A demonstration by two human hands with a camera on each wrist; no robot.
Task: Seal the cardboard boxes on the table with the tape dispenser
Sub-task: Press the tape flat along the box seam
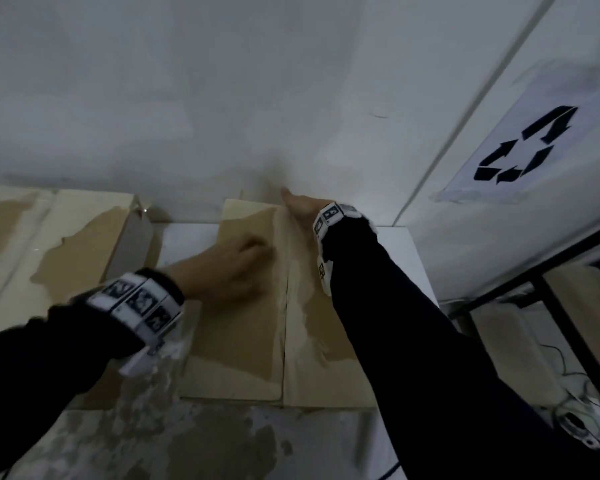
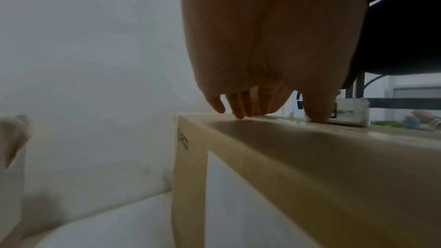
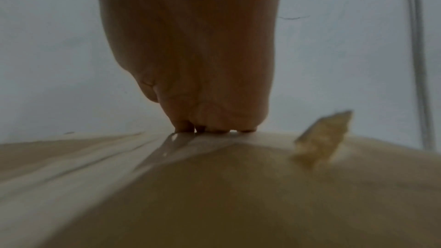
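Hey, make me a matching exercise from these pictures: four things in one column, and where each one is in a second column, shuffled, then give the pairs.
Things
1. left hand
2. right hand
3. white sheet with a black recycling symbol
4. second tan cardboard box

Places
A. taped to the white wall at the right
B. pressing on the left top flap of the middle tan cardboard box
C. at that box's far edge, by the centre seam
D. left of the middle box, against the wall

Pairs: 1-B, 2-C, 3-A, 4-D
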